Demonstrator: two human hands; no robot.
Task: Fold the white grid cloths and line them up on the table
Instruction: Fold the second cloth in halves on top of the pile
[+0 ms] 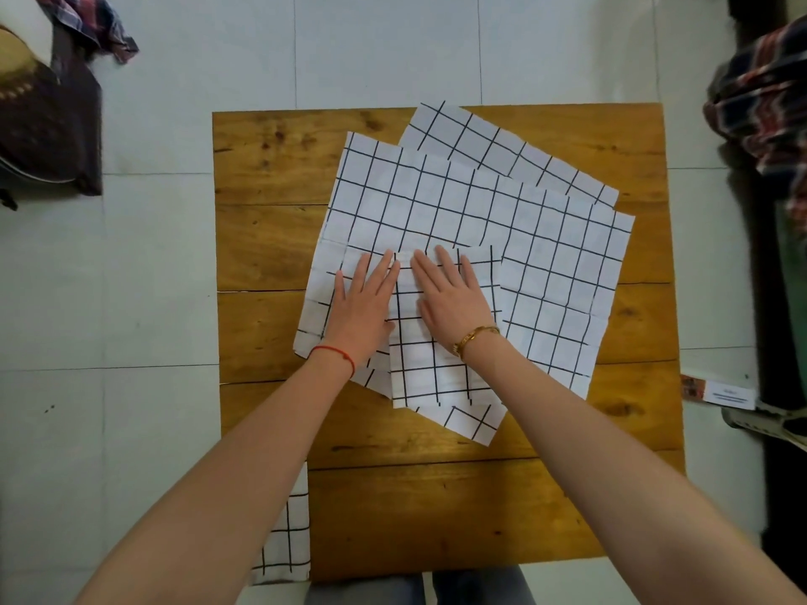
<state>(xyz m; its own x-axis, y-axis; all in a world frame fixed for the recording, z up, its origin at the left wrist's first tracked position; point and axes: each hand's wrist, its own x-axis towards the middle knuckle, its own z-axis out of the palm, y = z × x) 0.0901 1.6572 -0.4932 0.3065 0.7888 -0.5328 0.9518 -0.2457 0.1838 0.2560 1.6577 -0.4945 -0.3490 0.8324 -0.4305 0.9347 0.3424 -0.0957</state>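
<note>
Rear cloth (pixel 502 150) mostly hidden under spread cloth (pixel 458 211); plaid fabric (pixel 764 102) cut off at right edge.

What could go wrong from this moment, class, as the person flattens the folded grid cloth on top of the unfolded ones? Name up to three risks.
1. Both the left hand and right hand press the folded cloth onto the spread cloth beneath; sliding it away may drag and crease that layer.
2. The folded cloth lies askew to the table edge, so lining up may suffer.
3. Another grid cloth hangs off the table's near-left edge and could slip to the floor.
</note>
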